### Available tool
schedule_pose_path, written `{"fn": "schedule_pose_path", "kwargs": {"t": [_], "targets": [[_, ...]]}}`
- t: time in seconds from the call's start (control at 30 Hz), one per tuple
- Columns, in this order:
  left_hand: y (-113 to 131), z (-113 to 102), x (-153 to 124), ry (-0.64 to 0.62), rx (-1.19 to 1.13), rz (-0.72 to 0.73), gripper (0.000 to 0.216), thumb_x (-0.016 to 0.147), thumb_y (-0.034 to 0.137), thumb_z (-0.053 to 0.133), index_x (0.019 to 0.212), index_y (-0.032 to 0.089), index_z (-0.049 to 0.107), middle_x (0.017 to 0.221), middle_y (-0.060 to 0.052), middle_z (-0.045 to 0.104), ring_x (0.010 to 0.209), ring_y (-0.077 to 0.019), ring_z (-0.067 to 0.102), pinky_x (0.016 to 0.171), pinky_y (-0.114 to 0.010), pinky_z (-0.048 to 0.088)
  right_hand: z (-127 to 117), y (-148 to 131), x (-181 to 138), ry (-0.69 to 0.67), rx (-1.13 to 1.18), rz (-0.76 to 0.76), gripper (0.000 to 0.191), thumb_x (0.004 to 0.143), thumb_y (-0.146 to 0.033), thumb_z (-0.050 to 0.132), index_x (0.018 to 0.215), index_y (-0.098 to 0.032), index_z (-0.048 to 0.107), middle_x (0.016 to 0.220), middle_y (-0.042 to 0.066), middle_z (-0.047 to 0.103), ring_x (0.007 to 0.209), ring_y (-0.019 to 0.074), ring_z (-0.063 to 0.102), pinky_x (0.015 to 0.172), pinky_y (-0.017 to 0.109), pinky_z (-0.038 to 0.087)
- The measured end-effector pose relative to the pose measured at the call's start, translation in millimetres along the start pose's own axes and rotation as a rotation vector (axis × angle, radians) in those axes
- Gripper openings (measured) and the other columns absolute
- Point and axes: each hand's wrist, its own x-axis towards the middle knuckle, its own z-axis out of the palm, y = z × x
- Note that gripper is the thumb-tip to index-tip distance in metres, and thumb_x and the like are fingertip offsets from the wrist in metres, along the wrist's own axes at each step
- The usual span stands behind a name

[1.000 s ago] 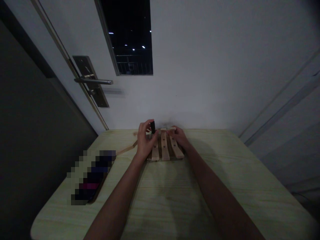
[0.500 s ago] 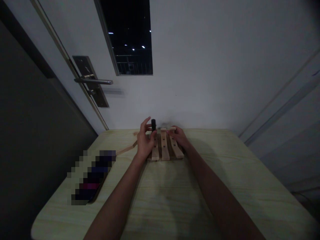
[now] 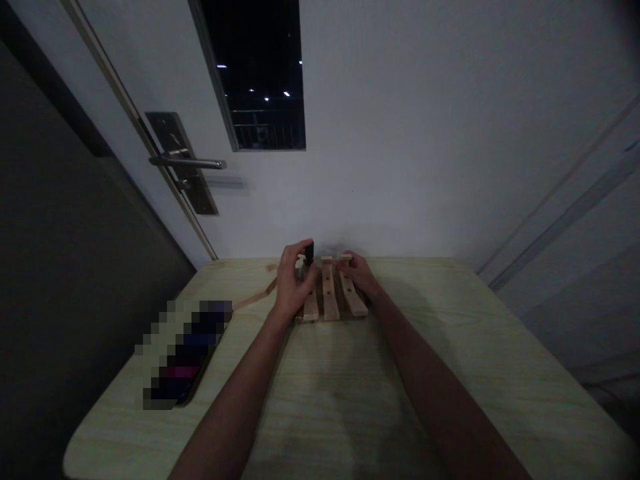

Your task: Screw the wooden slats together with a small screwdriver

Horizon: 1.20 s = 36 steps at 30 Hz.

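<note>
My left hand (image 3: 293,277) has its index finger on top of a small black cylinder (image 3: 310,251) and its thumb near the bottom, pinching it upright. The cylinder is over the far part of the left wooden strip (image 3: 311,308). Next to that lie a middle wooden strip (image 3: 329,293) and a right wooden strip (image 3: 353,300), all with dark round holes and a raised far end. Beneath them is a brownish, partly see-through base (image 3: 321,315). My right hand (image 3: 361,275) closes its fingers on the far end of the right strip; some fingertips are hidden behind it.
A phone-like device (image 3: 185,393), mostly pixelated, lies at the left of the pale wooden table (image 3: 320,400). A thin bent wooden strip (image 3: 253,297) runs from it toward my left hand. Behind the table stands a white door with a metal handle (image 3: 195,162) and a dark window (image 3: 265,80).
My left index finger has come down onto the top of the black cylinder, which sits slightly lower and further right. My right hand has barely moved.
</note>
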Motion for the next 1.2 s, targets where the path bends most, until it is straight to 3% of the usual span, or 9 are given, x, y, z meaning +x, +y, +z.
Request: {"fn": "schedule_pose_path", "kwargs": {"t": [0.2,0.47,0.7,0.87,1.07,1.2], "targets": [[-2.8,2.1,0.7,0.044,0.047,-0.010,0.043,0.079,0.021,0.063,0.120,0.024,0.051,0.096,-0.004,0.056,0.085,-0.0161,0.054,0.077,-0.033,0.049,-0.8,0.2,-0.8,-0.009,0.006,0.011,0.034,0.063,-0.046,0.068,0.074,-0.019,0.051,0.067,-0.004,0.053,0.062,0.0109,0.048,0.058,0.024,0.038],[0.3,2.0,-0.4,0.031,-0.004,-0.025,0.047,0.081,0.020,0.058,0.126,0.024,0.045,0.115,-0.008,0.059,0.092,-0.0181,0.059,0.076,-0.033,0.051,-0.1,-2.2,-0.5,-0.011,0.007,0.016,0.036,0.062,-0.048,0.069,0.072,-0.019,0.049,0.065,-0.004,0.050,0.061,0.0104,0.046,0.056,0.023,0.037],[3.2,-0.5,-1.4,-0.026,-0.060,-0.084,0.055,0.082,0.016,0.053,0.134,0.023,0.037,0.092,-0.004,0.067,0.081,-0.0160,0.063,0.078,-0.033,0.051,0.6,-1.9,-1.0,-0.002,-0.008,0.017,0.035,0.063,-0.047,0.068,0.069,-0.020,0.047,0.062,-0.005,0.047,0.059,0.0099,0.044,0.054,0.022,0.036],[2.4,-1.2,-2.0,-0.054,-0.079,-0.070,0.057,0.083,0.014,0.050,0.137,0.026,0.034,0.092,-0.004,0.067,0.083,-0.0167,0.063,0.078,-0.034,0.052,-0.4,0.8,0.9,-0.002,-0.008,0.021,0.035,0.062,-0.047,0.069,0.069,-0.020,0.048,0.062,-0.004,0.048,0.059,0.0103,0.044,0.054,0.023,0.036],[0.9,1.5,-1.7,-0.012,0.003,-0.106,0.053,0.081,0.025,0.062,0.130,0.026,0.043,0.090,-0.004,0.065,0.081,-0.0177,0.061,0.075,-0.034,0.050,-1.1,2.0,1.4,-0.006,-0.002,0.004,0.032,0.064,-0.045,0.069,0.069,-0.020,0.049,0.065,-0.004,0.049,0.060,0.0105,0.045,0.057,0.024,0.037],[-0.7,2.0,0.9,0.056,0.074,-0.050,0.047,0.081,0.025,0.063,0.125,0.026,0.049,0.097,-0.005,0.058,0.083,-0.0166,0.055,0.075,-0.032,0.048,-0.6,1.4,0.3,-0.008,0.005,0.002,0.032,0.064,-0.045,0.069,0.069,-0.020,0.049,0.065,-0.004,0.049,0.060,0.0106,0.045,0.056,0.024,0.037]]}}
